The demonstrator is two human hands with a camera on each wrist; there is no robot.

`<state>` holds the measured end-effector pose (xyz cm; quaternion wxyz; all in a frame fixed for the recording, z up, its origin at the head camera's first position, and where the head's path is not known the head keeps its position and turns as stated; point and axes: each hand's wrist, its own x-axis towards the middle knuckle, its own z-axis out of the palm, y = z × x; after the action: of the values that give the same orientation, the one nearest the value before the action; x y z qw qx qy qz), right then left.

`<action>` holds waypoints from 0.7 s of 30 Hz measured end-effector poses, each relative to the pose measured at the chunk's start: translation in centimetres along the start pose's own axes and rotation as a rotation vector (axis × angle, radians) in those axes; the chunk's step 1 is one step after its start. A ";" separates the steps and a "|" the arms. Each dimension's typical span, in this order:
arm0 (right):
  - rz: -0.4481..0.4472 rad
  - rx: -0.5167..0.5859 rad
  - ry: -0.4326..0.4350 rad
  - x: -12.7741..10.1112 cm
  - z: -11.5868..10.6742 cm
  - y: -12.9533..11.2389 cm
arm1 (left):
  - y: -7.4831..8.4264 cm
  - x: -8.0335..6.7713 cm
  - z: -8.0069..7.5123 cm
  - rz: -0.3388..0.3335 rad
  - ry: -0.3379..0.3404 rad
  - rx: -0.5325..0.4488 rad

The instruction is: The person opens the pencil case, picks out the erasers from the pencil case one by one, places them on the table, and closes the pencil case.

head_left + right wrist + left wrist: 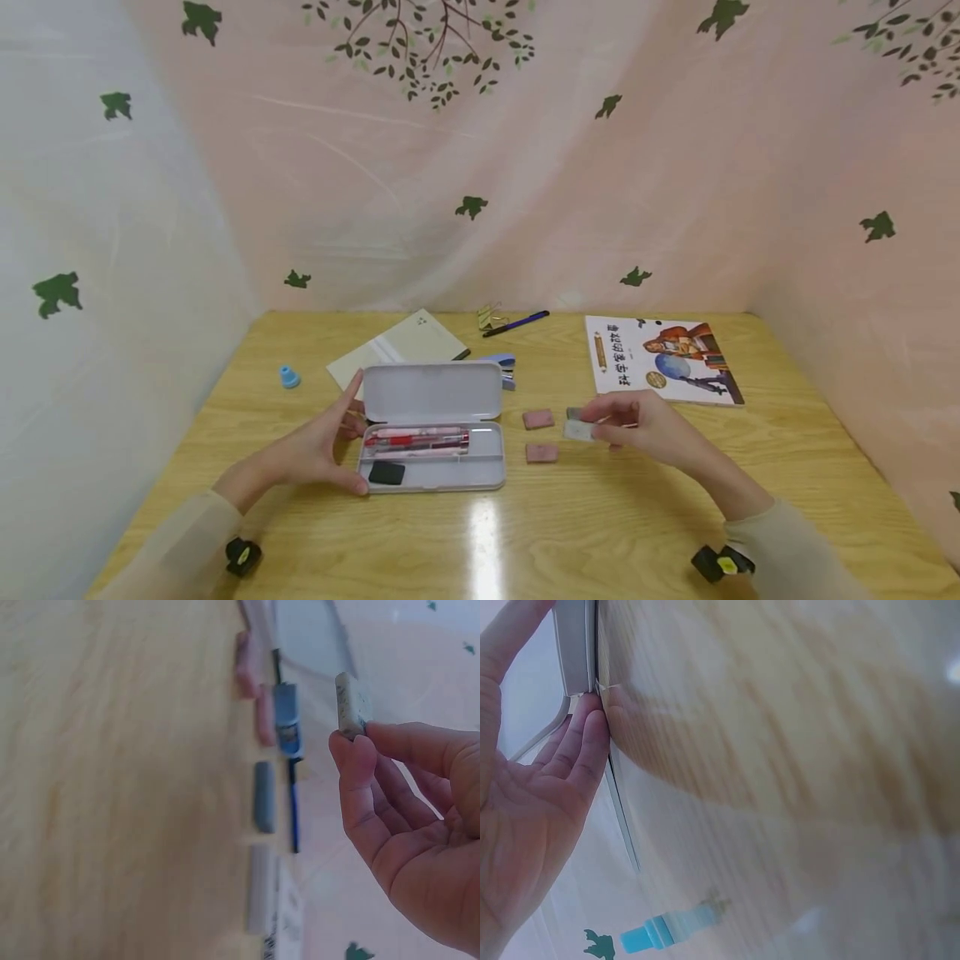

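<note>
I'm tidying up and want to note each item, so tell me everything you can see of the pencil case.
The pencil case is pale grey, rectangular and round-cornered, smooth plastic or painted metal; I can't tell which. It lies open on the wood-grain table, its lid raised at the back. A lengthwise divider separates pens behind from a black block at front left. The left hand touches its left end, thumb at the front corner.

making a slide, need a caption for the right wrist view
Right hand pinching a white eraser above the table, two pink erasers nearby.
</note>
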<state>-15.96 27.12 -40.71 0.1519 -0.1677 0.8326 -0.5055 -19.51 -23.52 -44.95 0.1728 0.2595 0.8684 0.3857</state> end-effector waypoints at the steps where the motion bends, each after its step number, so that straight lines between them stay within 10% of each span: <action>1: 0.011 0.001 -0.009 -0.1 -0.1 0.5 | 0.0 0.0 0.0 0.002 0.002 0.003; 21: 0.034 0.050 -0.124 0.2 0.2 4.2 | 0.0 0.0 0.0 0.014 -0.010 -0.005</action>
<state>-16.59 28.65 -44.58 0.2159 -0.1805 0.8115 -0.5122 -19.49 -23.53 -44.93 0.1752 0.2672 0.8646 0.3879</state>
